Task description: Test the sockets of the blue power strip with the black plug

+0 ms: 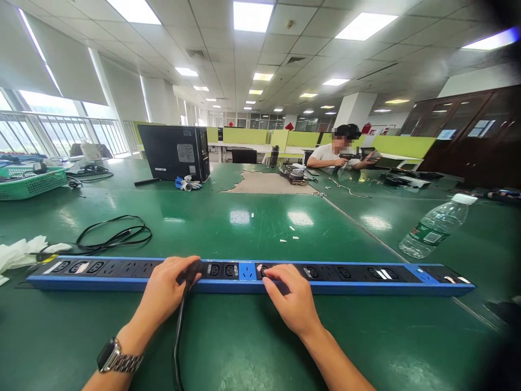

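Blue power strip point(354, 288) crosswise before you
Its long axis runs left-right, well short of the tabletop's point(220, 231) far edge; your left hand point(171, 278) grasps a black plug point(192, 270) over it; your right hand point(291, 298) meets its middle, grip impossible to tell.

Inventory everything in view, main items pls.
tabletop: 1, seamed green, foreground
power strip: 1, blue/black, centre foreground
power cord: 1, black, foreground left
coiled cable: 1, black, left, behind strip
tissue: uncounted, white, left edge
basket: 1, green, far left
computer tower: 1, black, rear left
crumpled bundle: 1, blue/white, by tower
bottle: 1, clear, right
co-worker: 1, white top, rear right
cabinets: several, dark brown, far right
partitions: several, yellow-green, background
ceiling lights: many, white, overhead
watch: 1, silver/black, left wrist
left hand: 1, bare, gripping cord
right hand: 1, bare, at strip
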`<state>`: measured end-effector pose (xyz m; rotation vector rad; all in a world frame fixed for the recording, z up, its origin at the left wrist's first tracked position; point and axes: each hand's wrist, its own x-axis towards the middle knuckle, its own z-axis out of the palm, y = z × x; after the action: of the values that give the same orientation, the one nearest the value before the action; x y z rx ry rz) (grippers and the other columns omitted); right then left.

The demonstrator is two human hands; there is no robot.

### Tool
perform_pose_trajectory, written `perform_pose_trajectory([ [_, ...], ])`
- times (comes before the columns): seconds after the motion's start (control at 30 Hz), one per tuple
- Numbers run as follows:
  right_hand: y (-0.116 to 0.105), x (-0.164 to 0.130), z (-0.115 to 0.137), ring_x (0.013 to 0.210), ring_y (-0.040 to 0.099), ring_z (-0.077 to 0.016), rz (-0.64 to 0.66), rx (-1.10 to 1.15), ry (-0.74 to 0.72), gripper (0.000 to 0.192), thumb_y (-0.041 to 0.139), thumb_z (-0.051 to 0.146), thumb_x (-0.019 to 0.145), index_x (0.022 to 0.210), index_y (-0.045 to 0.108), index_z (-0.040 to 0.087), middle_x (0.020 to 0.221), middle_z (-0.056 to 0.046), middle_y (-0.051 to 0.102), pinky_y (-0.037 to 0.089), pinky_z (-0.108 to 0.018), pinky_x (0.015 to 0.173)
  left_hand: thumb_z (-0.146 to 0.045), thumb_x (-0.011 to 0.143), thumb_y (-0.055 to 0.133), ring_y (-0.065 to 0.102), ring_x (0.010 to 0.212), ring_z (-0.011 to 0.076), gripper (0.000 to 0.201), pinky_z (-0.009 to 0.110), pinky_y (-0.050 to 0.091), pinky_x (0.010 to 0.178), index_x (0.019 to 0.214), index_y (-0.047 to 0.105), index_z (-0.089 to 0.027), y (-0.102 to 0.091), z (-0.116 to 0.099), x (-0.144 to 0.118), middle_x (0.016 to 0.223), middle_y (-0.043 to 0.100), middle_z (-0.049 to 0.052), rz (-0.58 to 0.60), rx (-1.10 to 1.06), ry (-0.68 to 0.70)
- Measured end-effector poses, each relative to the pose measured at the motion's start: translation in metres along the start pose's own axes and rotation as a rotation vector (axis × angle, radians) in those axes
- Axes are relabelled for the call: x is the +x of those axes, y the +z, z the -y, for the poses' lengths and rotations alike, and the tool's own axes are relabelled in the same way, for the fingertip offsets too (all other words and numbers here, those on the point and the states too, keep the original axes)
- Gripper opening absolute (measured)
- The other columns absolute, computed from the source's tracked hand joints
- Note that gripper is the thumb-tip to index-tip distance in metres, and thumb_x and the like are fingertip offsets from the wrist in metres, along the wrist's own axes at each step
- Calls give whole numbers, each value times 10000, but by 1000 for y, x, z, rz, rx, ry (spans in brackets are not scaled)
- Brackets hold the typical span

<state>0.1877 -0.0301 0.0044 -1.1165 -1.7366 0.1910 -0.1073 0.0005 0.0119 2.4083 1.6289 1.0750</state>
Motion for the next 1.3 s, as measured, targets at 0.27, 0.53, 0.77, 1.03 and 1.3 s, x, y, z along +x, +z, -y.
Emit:
perform_pose_trajectory([
  [0.27,0,0,-12,809,606,-208,-34,-81,85,150,559,297,879,823,674,220,827,-31,701,462,-342,744,-523,852,583,671,852,221,367,349,526,805,1027,704,-224,2,-2,-2,912,743,56,-137,-67,47],
  [0.53,3,1,-9,820,606,-206,-50,-78,93,155,540,281,884,819,667,219,834,-30,701,445,-335,746,-476,878,583,678,861,203,332,325,520,825,1075,658,-219,18,-43,-4,981,723,48,-351,-116,-24],
  [0.77,4,1,-10,821,601,-202,-54,-76,87,151,538,264,883,823,666,213,835,-29,699,441,-333,750,-398,900,576,671,877,217,281,364,507,831,1095,644,-208,60,-76,14,975,728,62,-162,-137,51],
  [1.03,3,1,-10,826,595,-200,-32,-59,98,161,535,263,890,827,674,213,841,-29,700,431,-336,757,-352,890,589,655,877,230,257,387,486,829,1091,648,-204,73,-84,18,958,719,66,-101,-74,15],
  [1.3,4,1,-8,834,594,-206,-35,-58,99,160,530,262,887,830,672,216,845,-35,699,428,-337,756,-286,881,600,606,928,242,244,388,448,802,1109,641,-211,70,-95,16,957,710,58,-67,17,108],
])
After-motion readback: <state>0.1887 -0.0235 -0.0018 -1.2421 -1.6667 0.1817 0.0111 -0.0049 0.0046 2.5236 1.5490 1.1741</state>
